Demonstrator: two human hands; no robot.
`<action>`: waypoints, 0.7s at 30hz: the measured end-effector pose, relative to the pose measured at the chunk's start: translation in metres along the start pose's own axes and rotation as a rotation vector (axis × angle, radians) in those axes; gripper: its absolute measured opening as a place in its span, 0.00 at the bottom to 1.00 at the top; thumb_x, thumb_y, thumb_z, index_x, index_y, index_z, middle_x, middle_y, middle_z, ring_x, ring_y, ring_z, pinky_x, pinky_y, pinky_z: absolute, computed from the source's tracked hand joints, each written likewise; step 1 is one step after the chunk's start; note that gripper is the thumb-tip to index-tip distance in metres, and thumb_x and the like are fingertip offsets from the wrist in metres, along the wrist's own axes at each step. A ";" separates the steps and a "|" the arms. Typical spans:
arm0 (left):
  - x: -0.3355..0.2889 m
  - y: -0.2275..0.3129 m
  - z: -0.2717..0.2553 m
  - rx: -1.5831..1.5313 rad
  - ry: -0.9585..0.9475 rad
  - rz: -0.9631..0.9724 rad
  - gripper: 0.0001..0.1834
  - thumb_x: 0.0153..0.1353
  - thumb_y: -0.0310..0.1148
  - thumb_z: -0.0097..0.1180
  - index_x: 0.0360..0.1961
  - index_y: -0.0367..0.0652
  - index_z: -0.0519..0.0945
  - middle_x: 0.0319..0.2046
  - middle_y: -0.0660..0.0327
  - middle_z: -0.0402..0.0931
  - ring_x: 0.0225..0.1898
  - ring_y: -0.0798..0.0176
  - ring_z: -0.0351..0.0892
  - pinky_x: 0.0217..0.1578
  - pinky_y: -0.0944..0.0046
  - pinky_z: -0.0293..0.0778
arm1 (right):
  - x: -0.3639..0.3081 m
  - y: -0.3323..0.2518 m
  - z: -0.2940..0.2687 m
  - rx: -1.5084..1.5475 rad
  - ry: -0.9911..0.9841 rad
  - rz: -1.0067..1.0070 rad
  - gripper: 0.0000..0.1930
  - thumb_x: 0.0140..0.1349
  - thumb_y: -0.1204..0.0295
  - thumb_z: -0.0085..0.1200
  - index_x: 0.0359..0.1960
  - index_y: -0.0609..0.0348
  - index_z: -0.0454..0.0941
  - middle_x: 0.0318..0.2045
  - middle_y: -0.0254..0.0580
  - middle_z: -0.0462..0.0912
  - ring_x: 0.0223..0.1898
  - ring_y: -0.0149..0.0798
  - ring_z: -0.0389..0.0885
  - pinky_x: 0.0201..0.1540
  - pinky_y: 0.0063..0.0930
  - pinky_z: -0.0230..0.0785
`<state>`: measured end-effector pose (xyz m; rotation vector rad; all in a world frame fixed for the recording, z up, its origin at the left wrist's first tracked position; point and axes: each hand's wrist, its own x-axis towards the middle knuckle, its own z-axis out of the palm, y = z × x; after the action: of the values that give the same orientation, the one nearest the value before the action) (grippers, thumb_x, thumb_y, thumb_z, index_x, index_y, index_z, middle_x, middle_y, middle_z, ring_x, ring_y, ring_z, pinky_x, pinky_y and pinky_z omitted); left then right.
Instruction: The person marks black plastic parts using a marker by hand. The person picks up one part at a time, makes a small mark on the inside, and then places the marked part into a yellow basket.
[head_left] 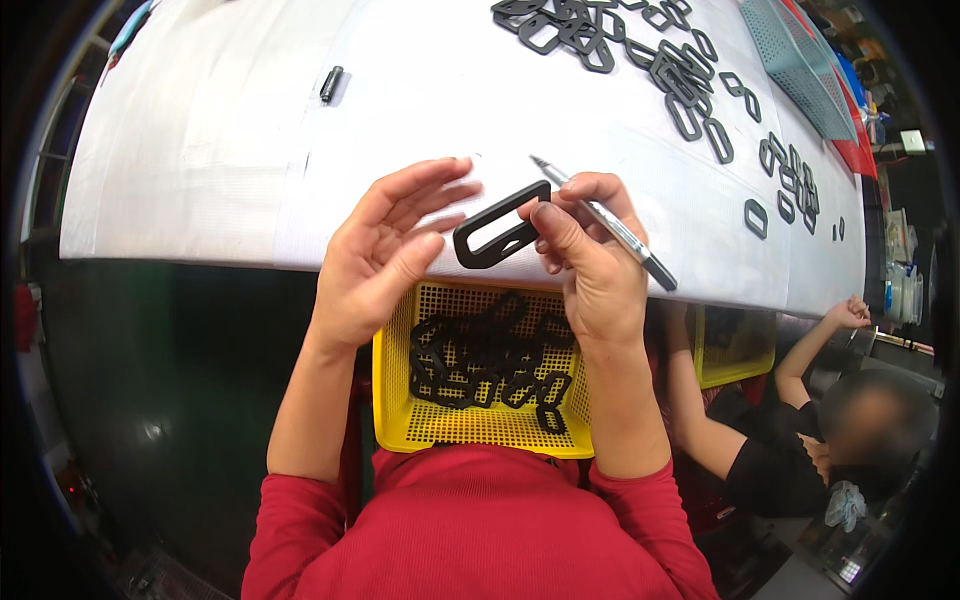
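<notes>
Between thumb and fingers, my right hand (600, 250) grips a black elongated ring-shaped part (485, 252) with an open middle. A silver marker pen (610, 222) with a dark end also rests in that hand, its tip pointing up and left. My left hand (385, 240) is beside the part's left end, fingers spread and slightly blurred, with nothing in it. Below both hands, a yellow perforated basket (400, 425) on my lap holds many similar black parts (480, 350).
A white-covered table (200, 150) stretches ahead. On it lie a black pen cap (331, 84), scattered black ring parts (685, 85) and a grey-green basket (800, 70). At right sits another person (760, 460) in black, near a second yellow basket (740, 365).
</notes>
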<state>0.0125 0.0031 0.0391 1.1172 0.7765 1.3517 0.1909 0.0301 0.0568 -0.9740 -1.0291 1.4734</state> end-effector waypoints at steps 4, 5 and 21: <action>-0.007 -0.009 0.012 0.342 -0.044 0.297 0.34 0.46 0.16 0.59 0.57 0.36 0.63 0.58 0.48 0.62 0.62 0.52 0.59 0.60 0.55 0.57 | 0.000 0.013 0.003 0.407 -0.045 0.305 0.11 0.54 0.76 0.58 0.35 0.53 0.69 0.29 0.41 0.81 0.23 0.23 0.73 0.22 0.11 0.62; -0.005 -0.015 0.011 0.365 -0.042 0.396 0.35 0.43 0.19 0.64 0.55 0.36 0.65 0.55 0.49 0.66 0.59 0.52 0.63 0.59 0.55 0.60 | -0.001 0.014 0.005 0.441 -0.070 0.337 0.11 0.54 0.76 0.58 0.34 0.53 0.68 0.29 0.41 0.81 0.23 0.22 0.73 0.21 0.10 0.62; -0.019 -0.031 -0.001 0.379 0.020 0.149 0.31 0.42 0.18 0.65 0.48 0.39 0.64 0.48 0.51 0.71 0.53 0.58 0.70 0.54 0.61 0.68 | -0.012 0.020 0.013 -0.359 0.214 -0.076 0.12 0.55 0.73 0.58 0.20 0.57 0.67 0.13 0.25 0.70 0.15 0.16 0.62 0.16 0.12 0.52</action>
<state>0.0200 -0.0116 0.0064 1.4835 1.0089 1.3738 0.1744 0.0155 0.0417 -1.3008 -1.1802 1.1144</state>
